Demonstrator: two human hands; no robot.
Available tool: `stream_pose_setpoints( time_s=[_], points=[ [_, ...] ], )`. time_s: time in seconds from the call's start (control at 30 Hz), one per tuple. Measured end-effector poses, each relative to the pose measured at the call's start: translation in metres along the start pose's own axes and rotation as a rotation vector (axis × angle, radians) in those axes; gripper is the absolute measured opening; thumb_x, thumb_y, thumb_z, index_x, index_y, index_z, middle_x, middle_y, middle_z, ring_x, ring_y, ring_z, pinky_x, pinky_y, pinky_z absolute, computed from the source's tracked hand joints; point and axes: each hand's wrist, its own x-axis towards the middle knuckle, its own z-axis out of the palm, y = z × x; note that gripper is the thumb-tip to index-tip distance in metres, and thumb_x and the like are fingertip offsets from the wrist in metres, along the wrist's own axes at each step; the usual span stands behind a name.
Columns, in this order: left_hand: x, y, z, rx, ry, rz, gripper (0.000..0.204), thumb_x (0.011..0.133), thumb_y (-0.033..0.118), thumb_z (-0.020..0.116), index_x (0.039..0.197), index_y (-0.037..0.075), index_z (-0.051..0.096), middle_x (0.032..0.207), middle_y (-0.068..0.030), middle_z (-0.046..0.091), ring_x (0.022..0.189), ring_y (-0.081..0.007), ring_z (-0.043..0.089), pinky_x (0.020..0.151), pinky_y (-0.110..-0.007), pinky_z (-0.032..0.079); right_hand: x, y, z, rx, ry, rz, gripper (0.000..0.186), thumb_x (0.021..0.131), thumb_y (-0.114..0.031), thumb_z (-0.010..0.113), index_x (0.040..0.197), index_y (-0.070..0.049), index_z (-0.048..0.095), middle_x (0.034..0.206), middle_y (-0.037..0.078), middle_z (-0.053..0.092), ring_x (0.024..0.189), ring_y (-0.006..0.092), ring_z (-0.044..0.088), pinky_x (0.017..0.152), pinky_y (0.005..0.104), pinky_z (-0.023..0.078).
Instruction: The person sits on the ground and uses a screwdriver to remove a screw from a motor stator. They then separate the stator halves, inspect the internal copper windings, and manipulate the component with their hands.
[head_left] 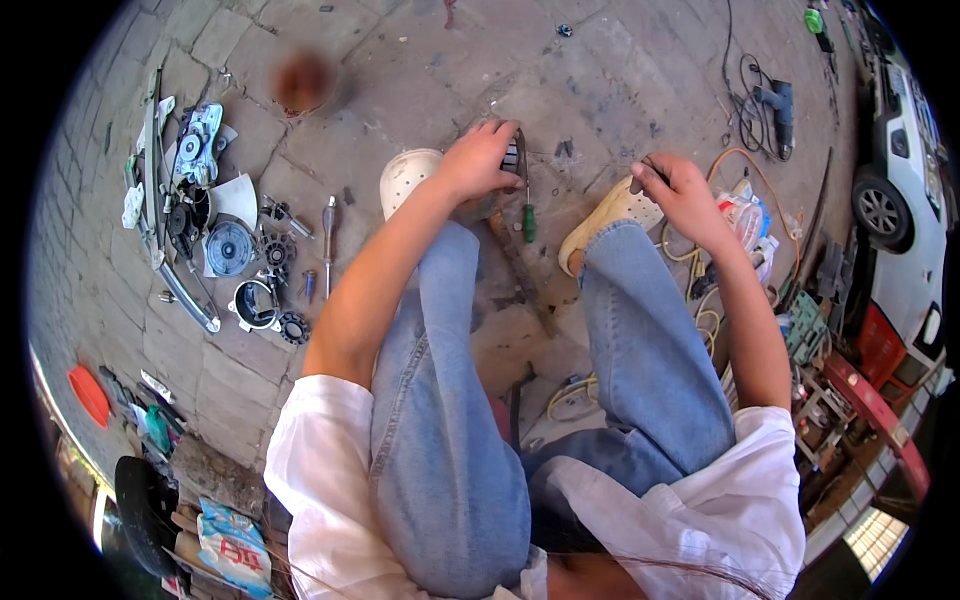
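Observation:
My left hand (480, 160) is closed over a dark round part with light, ribbed segments (511, 156), just beyond my left clog (408, 178). Most of that part is hidden under my palm and fingers. Next to it on the ground lies a green-handled screwdriver (529, 218). Above my right clog (608, 216), my right hand (676, 192) is pinched shut, thumb against the fingers. Something small and dark shows at its fingertips, too small to name. A strip of wood or metal (518, 268) lies between my legs.
On the left lie taken-apart motor parts, among them a round housing (229, 248), a ring-shaped casing (254, 304) and a long curved rail (153, 190). A long screwdriver (329, 230) lies nearer. To the right are a corded power tool (778, 115), plastic bags (745, 215) and a parked car (905, 200).

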Motion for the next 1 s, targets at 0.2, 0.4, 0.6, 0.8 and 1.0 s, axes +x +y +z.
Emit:
stream_pose_setpoints(
  time_s=[0.2,0.4,0.6,0.8,1.0],
  points=[
    [-0.025,-0.01,-0.039,0.105,0.016,-0.036,0.089,0.059,0.018,0.084,0.138,0.01,0.045,0.133,-0.0205,0.051,0.126,-0.0372,0.045,0.105,-0.042,0.04,0.018,0.048,0.08,0.161,0.197,0.042,0.032,0.094,-0.025,0.057,0.08,0.004,0.057,0.073,0.022,0.059,0.069,0.0377,0.057,0.065,0.0415,0.045],
    [-0.032,-0.028,-0.062,0.135,-0.215,0.006,0.068,0.07,0.005,0.068,0.135,0.009,0.048,0.134,-0.0197,0.051,0.122,-0.0376,0.049,0.102,-0.042,0.042,0.034,0.023,0.09,-0.062,0.046,-0.075,0.032,0.094,-0.028,0.056,0.085,0.002,0.058,0.082,0.023,0.061,0.081,0.0437,0.058,0.069,0.0484,0.045],
    [0.032,0.026,-0.04,0.08,-0.159,0.215,0.057,0.076,0.002,0.06,0.131,0.012,0.051,0.122,-0.0153,0.057,0.107,-0.0342,0.059,0.088,-0.043,0.049,-0.037,-0.047,0.067,-0.075,-0.347,-0.224,0.027,0.093,-0.026,0.057,0.087,0.0,0.056,0.081,0.021,0.06,0.079,0.0417,0.059,0.067,0.0492,0.045],
    [0.066,0.044,0.004,0.237,-0.432,0.189,0.025,0.081,0.01,0.066,0.105,0.008,0.067,0.105,-0.0124,0.064,0.106,-0.0331,0.059,0.086,-0.043,0.05,-0.06,-0.054,0.079,-0.274,-0.267,-0.303,0.018,0.09,-0.016,0.057,0.089,0.001,0.052,0.08,0.02,0.059,0.079,0.0392,0.06,0.069,0.0481,0.048],
    [0.046,0.132,-0.083,0.267,0.071,0.55,0.021,0.085,0.01,0.058,0.104,0.009,0.067,0.099,-0.0111,0.064,0.096,-0.0329,0.062,0.078,-0.043,0.053,-0.075,-0.065,0.09,-0.434,-0.242,-0.381,0.014,0.089,-0.012,0.054,0.089,0.001,0.051,0.081,0.021,0.059,0.082,0.0386,0.061,0.073,0.0474,0.048]
  ],
)
